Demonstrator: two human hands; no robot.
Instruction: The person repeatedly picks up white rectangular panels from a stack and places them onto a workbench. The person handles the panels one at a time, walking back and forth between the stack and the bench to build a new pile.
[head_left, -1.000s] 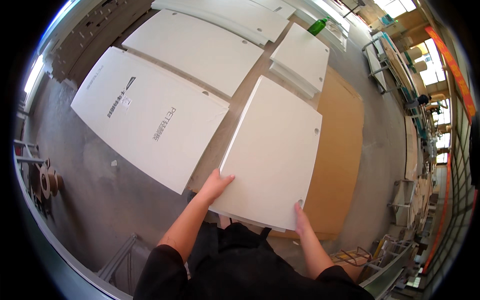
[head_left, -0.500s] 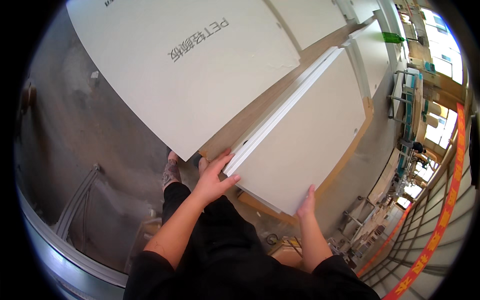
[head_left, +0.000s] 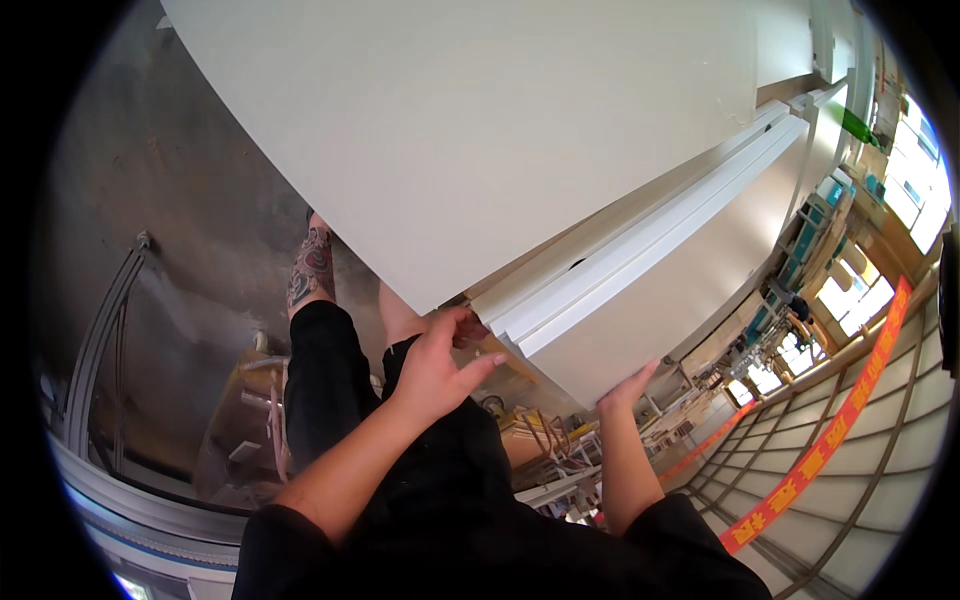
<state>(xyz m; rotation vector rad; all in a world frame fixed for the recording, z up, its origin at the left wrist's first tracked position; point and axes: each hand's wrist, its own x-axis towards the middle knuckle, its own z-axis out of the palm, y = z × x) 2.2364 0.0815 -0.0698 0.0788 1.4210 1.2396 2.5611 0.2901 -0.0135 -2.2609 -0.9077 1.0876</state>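
Observation:
Several white panels [head_left: 668,300] stand tilted together in front of me, their pale long edges [head_left: 640,243] facing up and left. My left hand [head_left: 436,366] is at the near end of these edges. Its fingers are half curled by the panel corner and its thumb is held apart; whether the fingertips touch the corner is hard to tell. My right hand [head_left: 628,390] supports the outer panel at its near lower edge, with palm against it and fingers stretched along it. The fingers' far side is partly hidden. A large white board [head_left: 480,150] lies to the left of the panels.
More white panels [head_left: 826,125] stand farther off, near a green bottle [head_left: 857,127]. A metal-railed edge [head_left: 100,330] is at the left. Below lie wooden pieces and a crate-like thing [head_left: 240,430]. Workbenches and a red banner [head_left: 830,440] are at the right.
The outer panels have tipped up, showing more of their long edges. My left hand's fingers have curled and its thumb has come off the panel. The view has shifted.

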